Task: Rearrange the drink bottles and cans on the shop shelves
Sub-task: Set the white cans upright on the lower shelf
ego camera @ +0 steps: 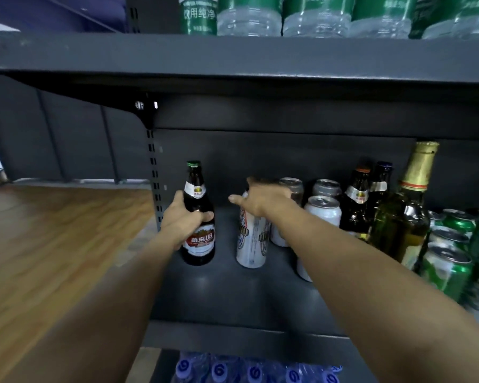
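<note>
My left hand (pixel 181 219) grips a brown beer bottle (pixel 197 217) with a red and white label, standing upright at the left end of the dark shelf (pixel 233 288). My right hand (pixel 260 199) reaches over a tall white can (pixel 251 241) near the shelf's middle, fingers spread forward above its top toward the silver cans (pixel 325 205) behind. Whether the fingers touch a can is hidden by the hand.
To the right stand two more brown bottles (pixel 357 200), a large green bottle with gold foil (pixel 407 214) and several green cans (pixel 451 261). Water bottles (pixel 315 17) fill the shelf above. Blue-capped bottles (pixel 255 371) sit below. A wooden floor (pixel 53 230) lies left.
</note>
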